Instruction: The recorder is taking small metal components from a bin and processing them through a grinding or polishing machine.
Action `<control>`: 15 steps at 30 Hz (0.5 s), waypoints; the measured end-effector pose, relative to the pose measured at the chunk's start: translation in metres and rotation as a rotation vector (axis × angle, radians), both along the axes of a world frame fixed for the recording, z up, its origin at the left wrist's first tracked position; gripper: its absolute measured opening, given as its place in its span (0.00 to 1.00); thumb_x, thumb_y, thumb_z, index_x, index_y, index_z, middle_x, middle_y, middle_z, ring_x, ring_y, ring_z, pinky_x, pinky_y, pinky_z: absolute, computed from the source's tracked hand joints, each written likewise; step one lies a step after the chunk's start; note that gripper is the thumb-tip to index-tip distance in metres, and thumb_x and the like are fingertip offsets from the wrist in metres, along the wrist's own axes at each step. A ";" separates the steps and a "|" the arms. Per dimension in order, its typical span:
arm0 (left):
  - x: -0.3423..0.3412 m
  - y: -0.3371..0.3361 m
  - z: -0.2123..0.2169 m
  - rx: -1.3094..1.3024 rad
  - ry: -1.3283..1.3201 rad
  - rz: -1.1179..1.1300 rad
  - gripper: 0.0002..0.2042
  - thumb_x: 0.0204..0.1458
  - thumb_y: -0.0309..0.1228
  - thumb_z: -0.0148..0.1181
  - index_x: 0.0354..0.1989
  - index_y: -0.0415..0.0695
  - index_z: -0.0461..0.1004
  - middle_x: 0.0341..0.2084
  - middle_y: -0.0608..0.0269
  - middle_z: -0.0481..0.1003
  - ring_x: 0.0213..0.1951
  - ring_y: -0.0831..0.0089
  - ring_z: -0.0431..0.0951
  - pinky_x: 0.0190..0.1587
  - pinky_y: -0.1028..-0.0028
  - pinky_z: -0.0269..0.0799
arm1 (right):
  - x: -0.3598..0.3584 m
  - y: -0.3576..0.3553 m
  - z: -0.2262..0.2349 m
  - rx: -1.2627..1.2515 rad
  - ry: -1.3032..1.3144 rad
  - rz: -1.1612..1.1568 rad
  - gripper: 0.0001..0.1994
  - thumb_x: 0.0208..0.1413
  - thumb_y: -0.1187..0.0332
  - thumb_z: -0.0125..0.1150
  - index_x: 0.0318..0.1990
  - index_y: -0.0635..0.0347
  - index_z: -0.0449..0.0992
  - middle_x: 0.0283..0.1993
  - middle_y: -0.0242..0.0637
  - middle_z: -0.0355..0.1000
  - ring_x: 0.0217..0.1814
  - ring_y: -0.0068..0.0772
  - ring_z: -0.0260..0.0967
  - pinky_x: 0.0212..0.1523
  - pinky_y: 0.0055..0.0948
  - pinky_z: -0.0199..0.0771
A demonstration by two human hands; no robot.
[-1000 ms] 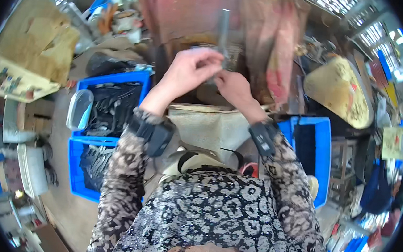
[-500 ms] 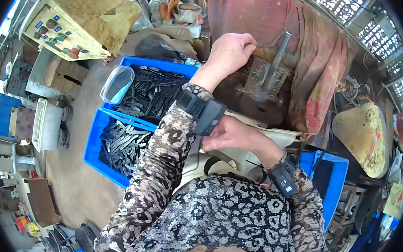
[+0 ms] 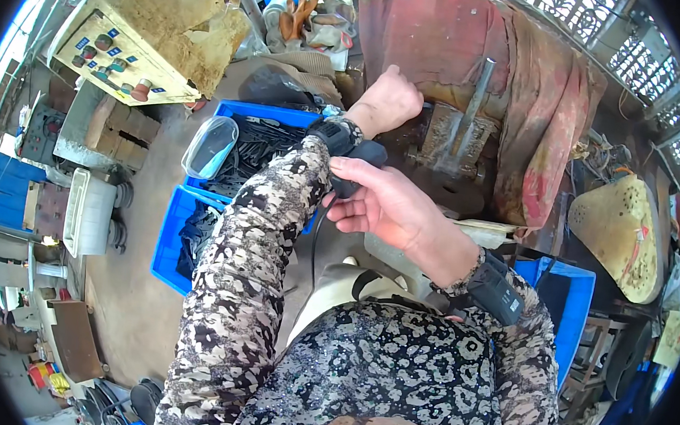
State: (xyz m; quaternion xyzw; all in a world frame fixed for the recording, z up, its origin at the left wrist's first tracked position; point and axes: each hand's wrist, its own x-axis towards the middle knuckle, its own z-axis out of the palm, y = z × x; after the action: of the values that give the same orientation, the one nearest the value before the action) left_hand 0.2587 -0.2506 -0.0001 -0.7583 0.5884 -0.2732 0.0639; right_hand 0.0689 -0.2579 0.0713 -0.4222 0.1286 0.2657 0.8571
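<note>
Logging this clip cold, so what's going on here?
A person in a patterned top has the left hand curled into a fist in front of them, while the right hand is at the black device strapped to the left wrist, thumb and fingers touching it. A thin black cable hangs below. Beyond the hands, a metal rod stands tilted beside reddish cloth. Blue bins holding dark strips sit to the left.

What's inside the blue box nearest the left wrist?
Thin dark strips. The left sleeve hides part of the box, and I can't see its bottom because the strips cover it.
</note>
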 end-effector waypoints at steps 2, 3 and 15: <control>-0.002 0.002 0.000 -0.007 -0.011 0.003 0.02 0.42 0.30 0.58 0.23 0.50 0.77 0.20 0.62 0.78 0.27 0.63 0.80 0.33 0.62 0.68 | -0.002 0.001 -0.002 0.079 0.029 -0.030 0.18 0.59 0.54 0.60 0.47 0.57 0.73 0.35 0.35 0.76 0.32 0.27 0.75 0.33 0.24 0.78; -0.004 0.003 0.002 -0.011 -0.020 0.009 0.02 0.42 0.30 0.57 0.22 0.51 0.76 0.20 0.62 0.78 0.27 0.63 0.80 0.33 0.62 0.68 | -0.003 0.001 -0.003 0.131 0.029 -0.034 0.17 0.59 0.54 0.60 0.48 0.57 0.73 0.35 0.36 0.76 0.32 0.28 0.75 0.33 0.25 0.78; -0.015 0.019 0.053 -0.305 0.184 -0.040 0.03 0.43 0.28 0.56 0.22 0.47 0.75 0.19 0.58 0.77 0.26 0.58 0.79 0.28 0.60 0.73 | -0.030 -0.033 -0.014 -0.139 -0.153 0.033 0.19 0.62 0.54 0.57 0.47 0.63 0.72 0.37 0.37 0.76 0.34 0.27 0.76 0.33 0.26 0.77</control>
State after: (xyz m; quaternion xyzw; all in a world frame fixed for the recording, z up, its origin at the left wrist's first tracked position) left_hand 0.2436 -0.2318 0.0534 -0.7692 0.5585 -0.2901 -0.1113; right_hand 0.0385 -0.2914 0.0569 -0.5019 0.0740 0.2369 0.8286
